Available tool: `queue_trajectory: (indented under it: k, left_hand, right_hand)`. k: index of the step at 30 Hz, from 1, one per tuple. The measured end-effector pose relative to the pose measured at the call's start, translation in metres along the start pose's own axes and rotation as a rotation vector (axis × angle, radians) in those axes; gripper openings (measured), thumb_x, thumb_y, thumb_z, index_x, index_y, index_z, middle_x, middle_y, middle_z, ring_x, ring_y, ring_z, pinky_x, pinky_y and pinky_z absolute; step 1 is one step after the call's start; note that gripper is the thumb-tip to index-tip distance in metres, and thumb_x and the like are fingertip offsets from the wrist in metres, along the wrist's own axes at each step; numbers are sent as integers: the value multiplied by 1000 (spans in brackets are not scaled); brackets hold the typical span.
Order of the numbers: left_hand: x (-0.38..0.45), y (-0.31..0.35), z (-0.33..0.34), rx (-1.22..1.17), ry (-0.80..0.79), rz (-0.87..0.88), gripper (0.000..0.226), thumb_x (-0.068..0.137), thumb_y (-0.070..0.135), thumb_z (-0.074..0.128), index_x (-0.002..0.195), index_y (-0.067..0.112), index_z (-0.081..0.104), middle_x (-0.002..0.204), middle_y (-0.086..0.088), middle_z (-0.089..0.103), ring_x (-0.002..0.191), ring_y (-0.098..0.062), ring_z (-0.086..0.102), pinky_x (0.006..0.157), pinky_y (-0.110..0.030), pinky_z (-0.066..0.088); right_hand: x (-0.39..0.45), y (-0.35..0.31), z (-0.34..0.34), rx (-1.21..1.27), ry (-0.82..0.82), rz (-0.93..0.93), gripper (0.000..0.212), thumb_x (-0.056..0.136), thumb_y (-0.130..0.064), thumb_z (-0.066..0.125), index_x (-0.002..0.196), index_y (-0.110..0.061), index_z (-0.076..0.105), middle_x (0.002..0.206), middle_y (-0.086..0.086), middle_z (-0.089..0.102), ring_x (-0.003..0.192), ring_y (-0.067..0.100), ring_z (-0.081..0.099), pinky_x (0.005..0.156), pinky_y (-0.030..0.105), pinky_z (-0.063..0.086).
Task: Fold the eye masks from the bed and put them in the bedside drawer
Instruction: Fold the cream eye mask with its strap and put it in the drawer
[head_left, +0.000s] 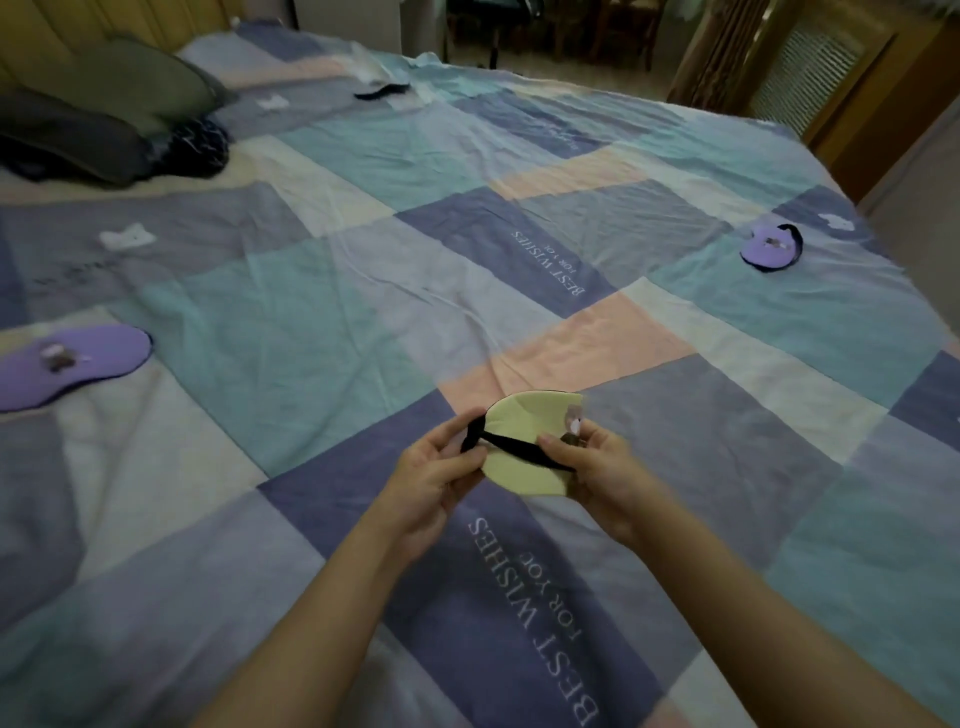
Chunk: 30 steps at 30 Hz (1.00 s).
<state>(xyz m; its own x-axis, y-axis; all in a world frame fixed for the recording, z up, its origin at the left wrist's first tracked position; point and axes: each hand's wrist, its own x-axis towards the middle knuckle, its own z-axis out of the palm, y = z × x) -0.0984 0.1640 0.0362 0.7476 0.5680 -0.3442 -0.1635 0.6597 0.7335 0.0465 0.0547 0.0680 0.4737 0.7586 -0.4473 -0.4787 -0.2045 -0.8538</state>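
Head view, near to far.

1. Forearms: both enter from bottom edge, converge at frame centre above the bed cover (322, 291), a patchwork of blue, teal, pink and cream squares w/ "BEST WISHES FOR YOU" print.

2. Left hand (434, 470): fingers curled, thumb and fingertips pinching the black strap (511, 446) at the left end of the yellow eye mask (524, 470). Strap forms a small loop at that pinch.

3. Right hand (605, 470): fingers curled round the mask's right end; thumb presses the strap down onto the fabric. A small brown/pink appliqué shows just above the thumb.

4. Yellow eye mask: held between both hands, just above the cover, folded roughly in half w/ rounded edge to the left and far side. Strap runs diagonally across its near face, left hand to right hand.

5. Mid-distance, left edge: purple eye mask (72, 364), lying flat and unfolded on the cover, dark trim, small appliqué at centre.

6. Mid-distance, right: second purple mask (769, 249), lying near the bed's right edge, its black strap arching over the far side. Looks folded; cannot confirm.

7. Far: dark-edged mask (382, 91) on the cover near the far edge; detail too blurred to tell colour of face.

8. Far left: grey pillows (104, 109) stacked by the headboard, dark patterned cloth (200, 148) beside them.
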Motion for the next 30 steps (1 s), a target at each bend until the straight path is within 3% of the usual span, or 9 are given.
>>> queue_trajectory:
  k: [4,8,11,15,18,22,25,27,30]
  left_hand:
    - [-22,19,-10,10,21,45,43,78,-1,64,120,8,59,112,-9,70,101,-20,67,78,-25,56]
    - [-47,26,-11,300,258,124,32,80,4,68,111,-5,63,99,-16,70,89,-22,65,82,-33,55]
    - [-65,36,-25,200,355,139,25,85,2,63,108,-7,63,99,-22,68,89,-27,64,85,-37,54]
    - [-100,60,-63,40,462,233,13,84,3,64,97,2,68,84,-7,74,74,-16,70,66,-23,58]
    - [-140,78,-102,-24,556,291,16,84,5,65,100,2,68,89,-8,73,80,-18,69,67,-23,58]
    - [-212,101,-167,-121,722,388,7,83,8,66,89,10,70,84,-6,72,75,-16,68,65,-23,57]
    - [-275,113,-222,-187,845,433,12,83,14,68,94,10,69,81,-5,73,70,-14,69,58,-22,56]
    - [-323,116,-260,-172,926,417,21,82,22,69,102,13,68,90,-2,74,78,-12,70,59,-22,55]
    - [-398,109,-317,-160,1037,368,30,80,35,70,107,24,64,103,3,72,94,-12,68,71,-27,54]
  right_hand:
    - [-2,-3,26,-243,-28,-20,28,82,-6,68,109,-6,62,98,12,71,85,25,70,65,32,59]
    - [-10,2,56,-315,-100,-78,27,78,-5,73,104,-2,68,95,15,73,82,24,71,70,33,60]
    - [-13,4,82,-297,-171,-52,21,75,-3,74,96,-3,70,91,13,74,79,22,72,69,31,59]
    - [-15,8,131,-226,-246,-8,22,73,-2,73,95,-2,69,84,9,74,74,19,72,62,24,58]
    - [-23,22,186,-257,-314,-2,31,66,-8,76,95,-1,70,82,10,75,71,20,72,61,25,58]
    - [-46,63,280,-323,-418,26,21,77,-7,73,97,-2,69,77,6,74,65,14,70,58,23,56]
    - [-72,104,355,-362,-490,31,21,77,-10,74,96,-4,70,77,4,72,65,12,68,61,24,55]
    - [-91,134,403,-365,-536,44,20,76,-9,74,96,-3,70,76,5,71,65,11,66,64,26,50]
    - [-118,180,468,-424,-615,70,19,78,-11,72,95,-4,71,74,2,72,58,6,64,56,20,49]
